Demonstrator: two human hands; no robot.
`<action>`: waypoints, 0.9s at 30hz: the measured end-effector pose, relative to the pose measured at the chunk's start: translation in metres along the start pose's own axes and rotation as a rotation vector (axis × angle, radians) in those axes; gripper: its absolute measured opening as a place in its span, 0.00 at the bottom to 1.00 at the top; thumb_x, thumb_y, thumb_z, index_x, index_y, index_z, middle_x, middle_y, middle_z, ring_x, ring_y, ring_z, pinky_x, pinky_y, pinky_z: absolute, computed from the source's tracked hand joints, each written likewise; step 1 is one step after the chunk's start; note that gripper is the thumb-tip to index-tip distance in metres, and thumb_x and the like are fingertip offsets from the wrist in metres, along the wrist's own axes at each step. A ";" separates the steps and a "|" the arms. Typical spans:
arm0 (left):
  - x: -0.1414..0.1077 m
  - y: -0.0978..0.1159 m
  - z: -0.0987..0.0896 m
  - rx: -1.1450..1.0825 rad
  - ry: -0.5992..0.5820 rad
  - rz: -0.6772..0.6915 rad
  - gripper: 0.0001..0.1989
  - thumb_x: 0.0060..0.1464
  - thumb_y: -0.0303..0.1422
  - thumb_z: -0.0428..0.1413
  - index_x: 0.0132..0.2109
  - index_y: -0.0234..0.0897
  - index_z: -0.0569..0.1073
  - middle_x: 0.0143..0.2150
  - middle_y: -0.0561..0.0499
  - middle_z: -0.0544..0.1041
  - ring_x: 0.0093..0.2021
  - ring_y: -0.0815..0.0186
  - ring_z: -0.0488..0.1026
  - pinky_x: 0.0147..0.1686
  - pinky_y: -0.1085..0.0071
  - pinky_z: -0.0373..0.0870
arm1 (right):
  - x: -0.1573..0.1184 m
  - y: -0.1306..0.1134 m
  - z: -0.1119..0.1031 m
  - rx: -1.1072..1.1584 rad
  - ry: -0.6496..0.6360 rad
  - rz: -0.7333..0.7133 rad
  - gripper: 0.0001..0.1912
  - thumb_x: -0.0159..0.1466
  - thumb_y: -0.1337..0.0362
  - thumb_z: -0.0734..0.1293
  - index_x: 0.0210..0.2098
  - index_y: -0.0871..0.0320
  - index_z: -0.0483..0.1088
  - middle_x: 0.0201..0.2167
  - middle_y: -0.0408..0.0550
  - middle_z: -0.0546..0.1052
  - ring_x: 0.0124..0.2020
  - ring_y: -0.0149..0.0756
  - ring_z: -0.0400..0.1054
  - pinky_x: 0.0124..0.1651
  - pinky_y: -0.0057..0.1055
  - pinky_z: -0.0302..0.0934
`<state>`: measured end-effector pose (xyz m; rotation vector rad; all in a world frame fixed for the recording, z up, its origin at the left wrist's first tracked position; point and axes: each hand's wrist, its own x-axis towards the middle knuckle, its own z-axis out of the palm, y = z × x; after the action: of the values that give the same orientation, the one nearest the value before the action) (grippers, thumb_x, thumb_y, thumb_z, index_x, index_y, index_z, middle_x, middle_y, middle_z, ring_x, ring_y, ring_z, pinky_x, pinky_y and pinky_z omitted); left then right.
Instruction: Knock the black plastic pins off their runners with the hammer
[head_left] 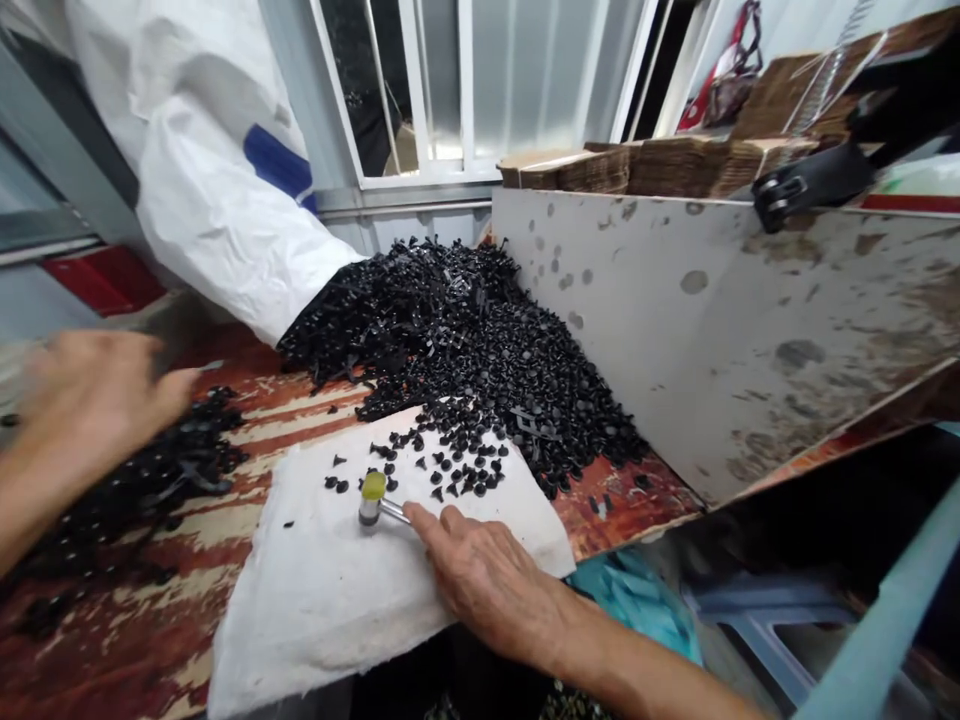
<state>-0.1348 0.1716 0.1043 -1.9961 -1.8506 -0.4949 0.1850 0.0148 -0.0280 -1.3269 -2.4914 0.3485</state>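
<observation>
My right hand (pixel 491 575) is wrapped round the handle of a small hammer (pixel 373 497) with a yellow-green face and a metal-coloured head. The hammer head is over a white cloth (pixel 330 590), beside scattered small black plastic pieces (pixel 469 470). At the far left my left hand (pixel 101 390) is raised above the table, blurred, with its thumb apart from the other fingers and nothing visible in it. Below and right of it lies a loose pile of black parts (pixel 187 450). A large heap of black pieces (pixel 465 320) spreads behind the cloth.
A white sack (pixel 225 200) opens onto the heap from the back left. On the right stands a stained white board (pixel 712 330), with stacked cardboard (pixel 667 165) behind it. A black clamp arm (pixel 817 185) reaches in at upper right. The worn red table (pixel 217 590) shows at left.
</observation>
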 end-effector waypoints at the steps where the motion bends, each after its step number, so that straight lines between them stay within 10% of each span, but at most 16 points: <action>1: -0.003 0.033 0.004 -0.006 0.026 0.127 0.11 0.55 0.41 0.49 0.39 0.39 0.69 0.41 0.43 0.72 0.49 0.48 0.67 0.47 0.59 0.63 | 0.000 0.001 0.003 0.003 0.015 0.005 0.39 0.60 0.77 0.56 0.69 0.56 0.43 0.42 0.51 0.71 0.34 0.41 0.68 0.38 0.37 0.63; 6: -0.042 0.219 0.032 -0.132 -0.194 1.058 0.08 0.56 0.23 0.49 0.39 0.38 0.71 0.40 0.47 0.73 0.41 0.60 0.68 0.37 0.67 0.62 | 0.002 0.006 0.014 -0.010 0.075 0.039 0.34 0.64 0.74 0.55 0.68 0.56 0.43 0.42 0.51 0.72 0.34 0.41 0.68 0.38 0.36 0.64; 10: -0.046 0.288 0.052 -0.063 -0.216 1.292 0.10 0.57 0.23 0.51 0.45 0.35 0.70 0.42 0.44 0.73 0.46 0.58 0.68 0.38 0.66 0.62 | 0.001 0.002 0.009 -0.025 0.094 0.038 0.37 0.63 0.74 0.57 0.69 0.59 0.42 0.42 0.52 0.73 0.37 0.41 0.69 0.38 0.36 0.64; 20: -0.018 0.316 0.071 -0.104 -0.466 1.157 0.17 0.52 0.21 0.53 0.50 0.35 0.71 0.44 0.42 0.75 0.44 0.57 0.73 0.38 0.66 0.68 | 0.004 -0.004 -0.005 0.049 0.085 0.139 0.32 0.66 0.70 0.56 0.68 0.51 0.45 0.40 0.48 0.74 0.34 0.41 0.71 0.35 0.35 0.65; 27: 0.007 0.280 0.043 -0.977 -0.561 0.378 0.05 0.49 0.21 0.54 0.30 0.35 0.69 0.23 0.54 0.68 0.25 0.69 0.69 0.27 0.73 0.68 | 0.008 0.002 -0.004 0.191 0.079 0.179 0.31 0.65 0.72 0.56 0.67 0.57 0.52 0.47 0.54 0.77 0.40 0.43 0.74 0.42 0.37 0.65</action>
<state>0.1451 0.1807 0.0612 -3.3316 -1.5406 -0.9069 0.1835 0.0232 -0.0236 -1.4568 -2.2190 0.5476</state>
